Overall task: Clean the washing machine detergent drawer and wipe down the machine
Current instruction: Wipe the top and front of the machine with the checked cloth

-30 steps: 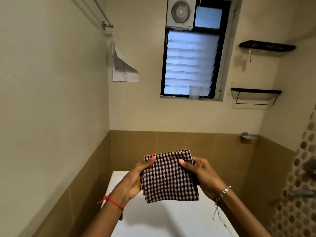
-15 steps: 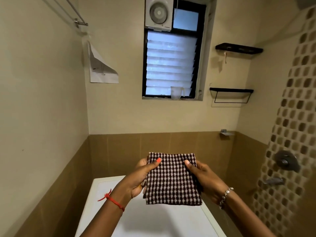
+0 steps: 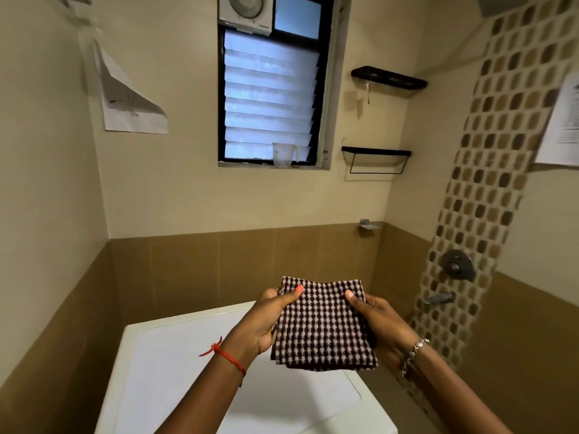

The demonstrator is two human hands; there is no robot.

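Tan walls (image 3: 47, 183) stand around you. The white washing machine (image 3: 175, 364) is just below. Over it, your left hand (image 3: 266, 324) and right hand (image 3: 380, 324) each pinch a side of the folded checked cloth (image 3: 322, 327). Farther back is a window (image 3: 269, 98).

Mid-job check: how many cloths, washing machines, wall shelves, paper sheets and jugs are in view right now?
Checked cloth: 1
Washing machine: 1
Black wall shelves: 2
Paper sheets on the walls: 2
Clear jug on the window sill: 1
Total: 7
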